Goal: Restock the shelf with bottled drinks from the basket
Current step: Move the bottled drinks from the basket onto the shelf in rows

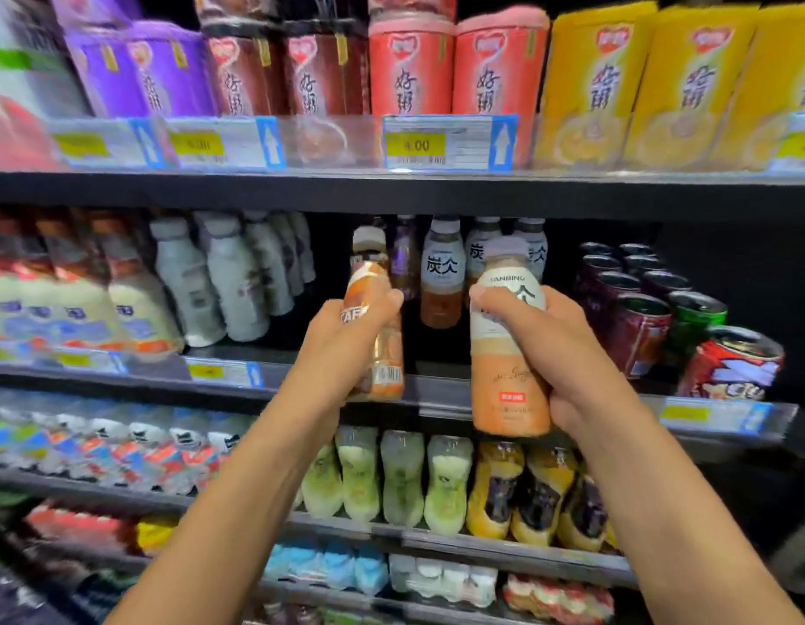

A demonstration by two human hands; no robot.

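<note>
Front light is brightening the left hand (342, 336) and right hand (567, 354), and the copper bottle (382, 354) and peach bottle (509, 376) they are gripping, while the shelf recess (716, 259) at 3 o'clock is sinking into shadow. Blur is smearing the packs (53, 304) at 9 o'clock. The wide lens is bowing the shelf edge (391, 191) at 12 o'clock.

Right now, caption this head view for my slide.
Left hand holds an orange bottle, right hand a Tanbing bottle, before the middle shelf.
</note>
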